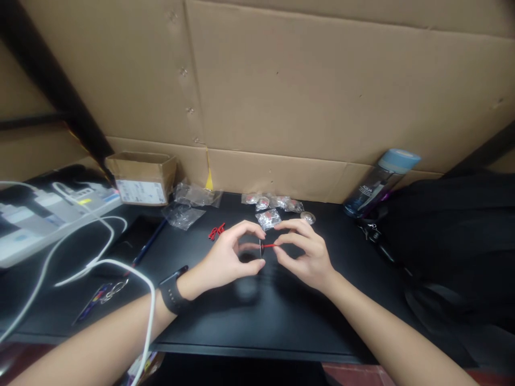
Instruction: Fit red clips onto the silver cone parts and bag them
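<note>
Between the thumb and fingers of my left hand is a thin round disc, held upright and seen edge-on. A red cord runs from the disc's middle toward the right. My right hand pinches the far end of that cord between thumb and fingertip. Both hands are a little above the black table. Several red cords lie bunched behind my left hand. Beyond the hands are several small clear packets with round pieces inside, and a loose round disc.
Crumpled clear bags lie by a small cardboard box. A white power strip and looping white cable occupy the left, the cable crossing my left forearm. A blue-capped bottle and black bag stand right.
</note>
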`<action>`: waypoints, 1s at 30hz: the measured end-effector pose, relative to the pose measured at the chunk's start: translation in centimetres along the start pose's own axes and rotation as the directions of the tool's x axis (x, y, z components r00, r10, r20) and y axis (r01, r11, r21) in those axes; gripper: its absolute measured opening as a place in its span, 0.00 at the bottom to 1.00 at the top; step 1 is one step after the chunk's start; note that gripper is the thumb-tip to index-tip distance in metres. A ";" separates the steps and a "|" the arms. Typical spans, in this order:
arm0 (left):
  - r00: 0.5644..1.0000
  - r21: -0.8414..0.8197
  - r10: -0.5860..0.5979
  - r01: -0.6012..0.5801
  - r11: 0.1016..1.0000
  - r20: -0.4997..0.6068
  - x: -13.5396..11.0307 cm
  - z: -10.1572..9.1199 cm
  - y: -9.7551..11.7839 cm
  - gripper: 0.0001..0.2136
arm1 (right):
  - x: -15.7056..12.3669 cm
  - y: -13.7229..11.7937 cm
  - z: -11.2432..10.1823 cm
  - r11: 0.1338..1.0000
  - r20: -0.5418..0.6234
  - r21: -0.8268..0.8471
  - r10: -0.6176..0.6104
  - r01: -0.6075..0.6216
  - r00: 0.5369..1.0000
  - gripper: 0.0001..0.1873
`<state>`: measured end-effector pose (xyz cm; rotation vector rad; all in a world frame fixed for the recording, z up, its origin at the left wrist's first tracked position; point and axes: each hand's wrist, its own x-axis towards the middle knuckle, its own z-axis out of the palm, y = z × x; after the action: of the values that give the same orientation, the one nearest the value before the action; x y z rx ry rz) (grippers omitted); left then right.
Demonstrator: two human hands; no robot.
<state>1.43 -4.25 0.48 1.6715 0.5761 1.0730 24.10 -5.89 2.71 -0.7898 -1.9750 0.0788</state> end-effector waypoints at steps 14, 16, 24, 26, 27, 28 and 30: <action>0.992 0.314 -0.031 -0.010 0.949 0.126 -0.1 -0.2 0.5 0.22 | -0.3 1.5 -0.3 0.926 0.162 0.230 0.268 -0.300 0.950 0.03; 0.996 0.337 -0.007 -0.025 0.941 0.093 0.0 -0.4 0.1 0.23 | 0.0 2.0 -0.8 0.950 0.158 0.128 0.265 -0.286 0.951 0.03; 0.997 0.579 0.047 -0.006 0.815 -0.057 0.7 -2.4 -0.7 0.14 | -0.2 6.6 -2.7 0.901 0.242 -0.258 0.409 -0.348 0.880 0.03; 0.995 0.601 0.051 0.009 0.799 -0.082 0.8 -3.0 -0.7 0.13 | -0.4 7.4 -2.9 0.885 0.251 -0.293 0.436 -0.362 0.864 0.04; 0.994 0.611 0.056 0.011 0.791 -0.090 0.9 -3.3 -0.7 0.13 | -0.4 7.7 -3.0 0.880 0.258 -0.307 0.444 -0.363 0.858 0.04; 0.993 0.624 0.066 0.009 0.781 -0.097 1.0 -3.6 -0.7 0.13 | -0.5 7.9 -3.0 0.877 0.264 -0.316 0.448 -0.362 0.854 0.04; 0.989 0.660 0.098 -0.003 0.751 -0.107 1.2 -4.3 -0.7 0.13 | -0.6 8.3 -3.1 0.877 0.272 -0.321 0.447 -0.357 0.852 0.03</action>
<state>-1.59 -0.92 0.61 2.2429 1.1041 1.0943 30.95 -0.47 0.87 -1.4468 -2.1318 0.2229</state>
